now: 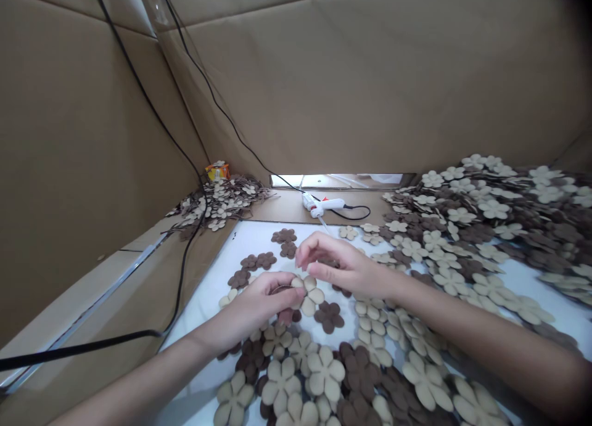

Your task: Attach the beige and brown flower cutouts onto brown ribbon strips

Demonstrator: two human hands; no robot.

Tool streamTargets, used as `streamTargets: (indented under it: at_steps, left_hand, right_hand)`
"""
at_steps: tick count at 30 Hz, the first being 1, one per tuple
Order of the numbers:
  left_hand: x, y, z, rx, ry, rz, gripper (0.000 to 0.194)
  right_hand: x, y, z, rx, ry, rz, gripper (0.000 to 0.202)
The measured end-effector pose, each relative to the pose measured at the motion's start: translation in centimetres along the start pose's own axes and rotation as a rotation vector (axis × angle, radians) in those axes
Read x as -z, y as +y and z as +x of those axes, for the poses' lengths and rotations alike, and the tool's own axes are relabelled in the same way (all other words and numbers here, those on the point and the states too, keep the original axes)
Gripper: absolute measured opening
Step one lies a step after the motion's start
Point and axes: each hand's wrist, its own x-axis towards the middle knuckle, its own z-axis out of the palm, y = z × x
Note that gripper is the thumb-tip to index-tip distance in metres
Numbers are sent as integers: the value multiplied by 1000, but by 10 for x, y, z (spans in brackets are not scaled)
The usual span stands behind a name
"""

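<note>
My left hand (271, 298) pinches a beige felt flower (312, 296) at its left edge, thumb on top. A darker piece shows partly behind the fingers; I cannot tell whether it belongs to the same flower. Just above and to the right, my right hand (346, 264) is bent over the flower, fingers curled and thumb slightly apart, with nothing visible between them. Close to the hands, a dark brown flower (329, 317) lies on the white board (203, 312). Other brown flowers (266, 260) are spread singly to the left.
Behind the hands lies a white glue gun (324, 205) with a black cable (197, 68). A large heap of beige and brown flowers (493, 209) fills the right. Stemmed flowers (222, 199) are piled at back left beside an orange packet (217, 170). Cardboard walls (346, 87) enclose the space.
</note>
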Motion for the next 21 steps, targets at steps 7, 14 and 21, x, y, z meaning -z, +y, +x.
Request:
streamTargets:
  at_steps: [7,14,21]
  left_hand:
    - [4,-4,3,36,16,37,30]
    - [7,-7,9,37,-36,-20,26]
    - [7,-5,13,72,-31,3,25]
  right_hand:
    - [0,14,6,-136,209,609,21]
    - [-2,15,8,-215,217,846,20]
    - [-2,17,7,-191,179,913,15]
